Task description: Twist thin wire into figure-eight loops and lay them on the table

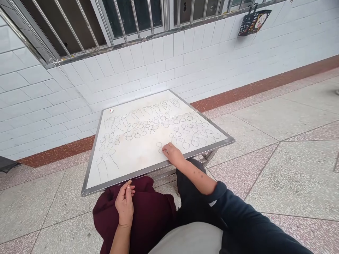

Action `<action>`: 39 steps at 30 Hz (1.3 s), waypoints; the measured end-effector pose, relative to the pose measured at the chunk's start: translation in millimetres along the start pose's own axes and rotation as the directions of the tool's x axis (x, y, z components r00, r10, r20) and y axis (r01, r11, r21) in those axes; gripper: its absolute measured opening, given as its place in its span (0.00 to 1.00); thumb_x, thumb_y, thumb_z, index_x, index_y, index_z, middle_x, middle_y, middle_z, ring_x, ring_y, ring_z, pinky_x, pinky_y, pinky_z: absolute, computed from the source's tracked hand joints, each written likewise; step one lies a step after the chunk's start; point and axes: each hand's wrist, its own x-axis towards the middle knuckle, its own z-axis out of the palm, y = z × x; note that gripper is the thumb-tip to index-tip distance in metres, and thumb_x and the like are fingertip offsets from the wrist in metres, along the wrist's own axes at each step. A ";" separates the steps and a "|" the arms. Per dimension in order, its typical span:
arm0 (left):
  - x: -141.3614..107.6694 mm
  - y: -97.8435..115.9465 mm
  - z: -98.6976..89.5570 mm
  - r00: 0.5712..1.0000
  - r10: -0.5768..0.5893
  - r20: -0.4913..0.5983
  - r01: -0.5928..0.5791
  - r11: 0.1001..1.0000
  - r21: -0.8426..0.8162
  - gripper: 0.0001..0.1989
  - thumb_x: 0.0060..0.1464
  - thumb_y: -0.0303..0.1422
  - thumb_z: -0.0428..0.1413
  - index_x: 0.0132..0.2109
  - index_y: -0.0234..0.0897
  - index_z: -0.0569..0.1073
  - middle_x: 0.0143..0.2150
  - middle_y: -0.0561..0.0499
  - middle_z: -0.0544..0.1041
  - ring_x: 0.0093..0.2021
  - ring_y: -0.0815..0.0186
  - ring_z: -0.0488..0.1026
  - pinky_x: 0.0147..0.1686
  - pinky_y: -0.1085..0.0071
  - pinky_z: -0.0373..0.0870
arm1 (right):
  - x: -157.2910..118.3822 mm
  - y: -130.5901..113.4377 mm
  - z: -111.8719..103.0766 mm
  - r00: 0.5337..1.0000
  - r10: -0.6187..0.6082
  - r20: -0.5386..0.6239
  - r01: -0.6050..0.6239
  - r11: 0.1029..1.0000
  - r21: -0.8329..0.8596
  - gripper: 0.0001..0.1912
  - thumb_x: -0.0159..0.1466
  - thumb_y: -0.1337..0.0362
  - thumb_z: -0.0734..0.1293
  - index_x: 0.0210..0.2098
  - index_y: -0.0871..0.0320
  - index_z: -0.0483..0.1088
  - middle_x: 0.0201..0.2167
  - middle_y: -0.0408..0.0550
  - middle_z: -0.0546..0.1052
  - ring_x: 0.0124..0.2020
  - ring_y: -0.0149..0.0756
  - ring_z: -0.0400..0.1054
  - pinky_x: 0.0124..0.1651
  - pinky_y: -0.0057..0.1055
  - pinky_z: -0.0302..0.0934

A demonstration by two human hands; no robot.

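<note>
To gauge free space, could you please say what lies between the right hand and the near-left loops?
In the head view, one thin loop sits by the right hand; beyond it, bare tabletop reaches the near-left loops.

Honestly can't tell what, if anything, is in the right grip (173, 154), the fingers cover it. Same with the left grip (125, 206), way too small to make out. That tiny red-and-white thing (111, 111) on the surface (137, 155)? No clue. Window bars (63, 17) run off the top, and some dark thing (5, 164) gets chopped by the left edge.
</note>
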 end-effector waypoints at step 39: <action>-23.9 143.8 25.2 0.954 -0.138 0.267 0.279 0.739 -0.613 0.21 0.51 0.29 0.62 0.53 0.40 0.70 0.40 0.49 0.77 0.41 0.67 0.73 0.43 0.70 0.70 | -106.3 -77.8 -62.5 0.928 -0.307 -0.213 0.370 0.680 0.633 0.03 0.64 0.69 0.63 0.34 0.56 0.66 0.30 0.41 0.70 0.29 0.28 0.65 0.33 0.24 0.60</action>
